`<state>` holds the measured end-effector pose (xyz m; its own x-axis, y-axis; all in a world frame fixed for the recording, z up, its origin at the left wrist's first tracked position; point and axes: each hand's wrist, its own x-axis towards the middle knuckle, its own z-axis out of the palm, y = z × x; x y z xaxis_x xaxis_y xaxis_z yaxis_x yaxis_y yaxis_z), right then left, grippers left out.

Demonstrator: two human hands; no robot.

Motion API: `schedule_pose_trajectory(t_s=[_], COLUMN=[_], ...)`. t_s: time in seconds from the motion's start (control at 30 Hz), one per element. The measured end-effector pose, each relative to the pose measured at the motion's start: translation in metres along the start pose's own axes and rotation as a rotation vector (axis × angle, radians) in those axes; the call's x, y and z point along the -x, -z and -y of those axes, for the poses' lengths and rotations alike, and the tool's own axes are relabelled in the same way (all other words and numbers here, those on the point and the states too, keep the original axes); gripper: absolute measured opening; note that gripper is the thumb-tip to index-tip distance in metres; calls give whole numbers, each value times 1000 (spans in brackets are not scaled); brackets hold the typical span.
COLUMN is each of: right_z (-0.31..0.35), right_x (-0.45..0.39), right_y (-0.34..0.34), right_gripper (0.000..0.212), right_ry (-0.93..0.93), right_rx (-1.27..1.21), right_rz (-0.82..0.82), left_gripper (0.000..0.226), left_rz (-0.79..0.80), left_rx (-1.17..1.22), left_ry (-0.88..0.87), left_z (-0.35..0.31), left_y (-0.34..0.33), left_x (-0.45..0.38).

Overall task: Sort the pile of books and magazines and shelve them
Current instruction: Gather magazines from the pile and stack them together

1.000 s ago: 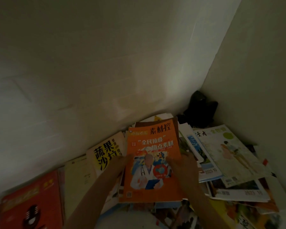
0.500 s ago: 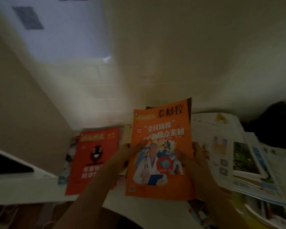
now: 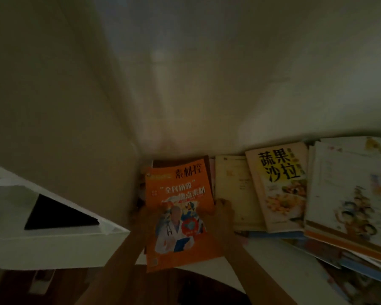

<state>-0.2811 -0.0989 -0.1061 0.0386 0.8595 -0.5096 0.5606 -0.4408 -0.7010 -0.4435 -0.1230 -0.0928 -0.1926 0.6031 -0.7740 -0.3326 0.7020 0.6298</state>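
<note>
I hold an orange magazine [image 3: 180,214] with a doctor on its cover, with a dark book behind it, low in the middle of the view. My left hand [image 3: 144,219] grips its left edge, mostly hidden behind the cover. My right hand [image 3: 223,213] grips its right edge, fingers curled over it. To the right lie a cream book [image 3: 233,190], a yellow salad cookbook [image 3: 279,186] and a slanting stack of pale magazines [image 3: 350,194] on the white surface [image 3: 273,254].
A white box-like unit [image 3: 53,236] with a dark triangular panel stands at the left. A beige wall panel [image 3: 64,117] rises behind it, meeting the back wall in a corner just above the orange magazine. Dark floor shows at the bottom.
The orange magazine has been carried left from over the pile into the corner by the beige panel. My view swung left, so the red magazine is covered and the cookbook lies to the right.
</note>
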Motion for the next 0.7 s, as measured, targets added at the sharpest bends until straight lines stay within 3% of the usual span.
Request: schedule_pose_trajectory(t_s=[0.1, 0.13, 0.37, 0.47, 0.57, 0.63, 0.7], right_z=[11, 14, 17, 5, -3, -4, -1], right_x=[5, 5, 5, -4, -3, -2, 2], right_y=[-11, -15, -17, -7, 3, 7, 15], right_gripper=[58, 59, 52, 56, 44, 38, 41], right_ry=[-51, -71, -110, -149, -149, -116, -83], right_rx=[197, 187, 62, -18, -120, -157, -195], right_rz=[-105, -118, -172, -139, -77, -56, -31], left_gripper=[72, 76, 41, 20, 44, 19, 6], left_rz=[50, 71, 100, 134, 148, 87, 128], left_rx=[141, 180, 83, 38, 116, 150, 142], left_ry=[27, 61, 96, 3, -28, -64, -84], left_z=[-1, -3, -8, 2, 15, 21, 25], left_y=[7, 9, 22, 17, 13, 14, 20], left_x=[-13, -15, -22, -6, 5, 14, 23])
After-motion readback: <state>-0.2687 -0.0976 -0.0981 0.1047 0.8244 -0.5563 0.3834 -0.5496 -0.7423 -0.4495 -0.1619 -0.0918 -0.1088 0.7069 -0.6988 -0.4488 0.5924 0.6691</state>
